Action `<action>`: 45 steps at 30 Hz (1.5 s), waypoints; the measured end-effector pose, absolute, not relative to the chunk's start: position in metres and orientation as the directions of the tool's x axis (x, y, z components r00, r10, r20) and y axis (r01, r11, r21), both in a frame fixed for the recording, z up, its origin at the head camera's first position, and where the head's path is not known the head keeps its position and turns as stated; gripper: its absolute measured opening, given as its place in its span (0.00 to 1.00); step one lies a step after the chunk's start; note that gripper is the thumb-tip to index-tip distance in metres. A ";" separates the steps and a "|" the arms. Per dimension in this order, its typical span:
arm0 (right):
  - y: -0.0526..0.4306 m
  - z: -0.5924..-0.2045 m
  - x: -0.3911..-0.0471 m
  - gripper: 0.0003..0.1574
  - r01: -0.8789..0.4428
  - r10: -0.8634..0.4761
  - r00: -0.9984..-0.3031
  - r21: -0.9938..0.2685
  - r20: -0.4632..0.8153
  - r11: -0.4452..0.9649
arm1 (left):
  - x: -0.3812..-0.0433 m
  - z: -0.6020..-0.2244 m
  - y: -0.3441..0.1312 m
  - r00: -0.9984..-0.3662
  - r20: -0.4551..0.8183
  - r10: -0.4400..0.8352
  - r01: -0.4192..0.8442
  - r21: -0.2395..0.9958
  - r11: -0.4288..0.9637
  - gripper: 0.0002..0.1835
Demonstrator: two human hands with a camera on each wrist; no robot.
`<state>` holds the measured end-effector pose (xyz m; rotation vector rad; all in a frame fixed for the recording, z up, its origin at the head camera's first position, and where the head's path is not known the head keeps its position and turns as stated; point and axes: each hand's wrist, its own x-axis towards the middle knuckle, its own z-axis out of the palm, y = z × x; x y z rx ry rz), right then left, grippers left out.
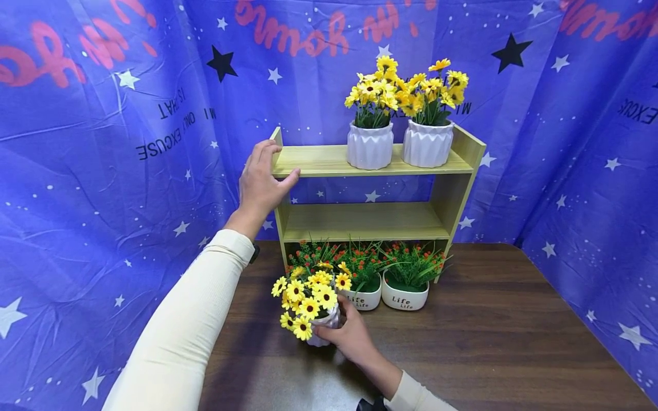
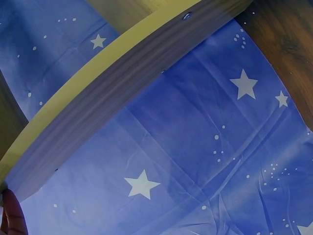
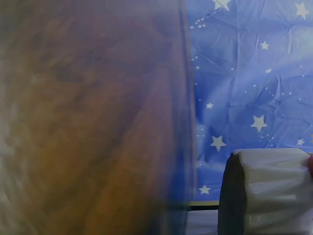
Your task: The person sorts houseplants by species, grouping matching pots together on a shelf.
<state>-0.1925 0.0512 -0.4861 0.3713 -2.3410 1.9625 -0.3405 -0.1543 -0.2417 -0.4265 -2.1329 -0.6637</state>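
My left hand [image 1: 264,180] grips the upper left corner of a wooden shelf [image 1: 365,221], thumb stretched over the top board and fingers at the side panel. In the left wrist view a fingertip lies against the panel's edge [image 2: 93,88]. Low in front of the shelf, my right hand [image 1: 354,334] holds a white ribbed flowerpot [image 1: 326,321] between thumb and fingers. Yellow daisy-like flowers [image 1: 308,297] with dark centres lean leftward from it and hide part of the pot. The right wrist view has white ribbed pot wall [image 3: 279,196] at its lower right.
Two white flowerpots [image 1: 370,147] [image 1: 428,144] with yellow flowers stand on the top board's right side. Below, white "Life" planters [image 1: 406,298] with red-flowered greenery stand at the bottom level, partly behind the held flowers. Blue star-patterned cloth [image 1: 128,228] surrounds the brown table [image 1: 504,337].
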 end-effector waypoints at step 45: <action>0.083 -0.288 -0.225 0.46 -0.483 -0.094 -0.876 -0.867 0.474 0.121 | -0.339 -0.241 -0.158 -0.592 0.804 0.059 0.504 0.311 0.806 0.31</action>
